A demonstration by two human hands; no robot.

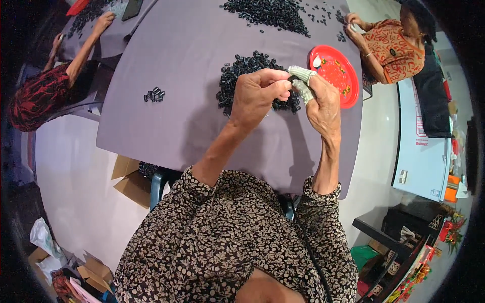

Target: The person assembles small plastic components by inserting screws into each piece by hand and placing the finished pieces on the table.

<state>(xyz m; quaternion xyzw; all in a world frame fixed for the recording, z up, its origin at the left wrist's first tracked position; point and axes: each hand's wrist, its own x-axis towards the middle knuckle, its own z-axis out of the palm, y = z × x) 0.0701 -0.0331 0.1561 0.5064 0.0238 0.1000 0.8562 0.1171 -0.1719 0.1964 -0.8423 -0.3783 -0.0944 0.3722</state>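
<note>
Over the table, my left hand [257,95] and my right hand [323,103] meet fingertip to fingertip. Both are closed in a pinch around a small black piece that is mostly hidden by the fingers. White knitted covers [302,73] wrap the thumb and forefinger of my right hand. Just beneath and beyond my hands lies a pile of small black cylindrical pieces [242,65], partly hidden by them. A smaller cluster of the same black pieces [154,95] rests to the left, apart from the pile.
A red round tray [331,63] with a small white item on it sits right of my hands. A larger heap of black pieces [268,16] spreads at the far side of the grey-covered table [166,55]. Two people work at left and right. A cardboard box [132,184] stands below.
</note>
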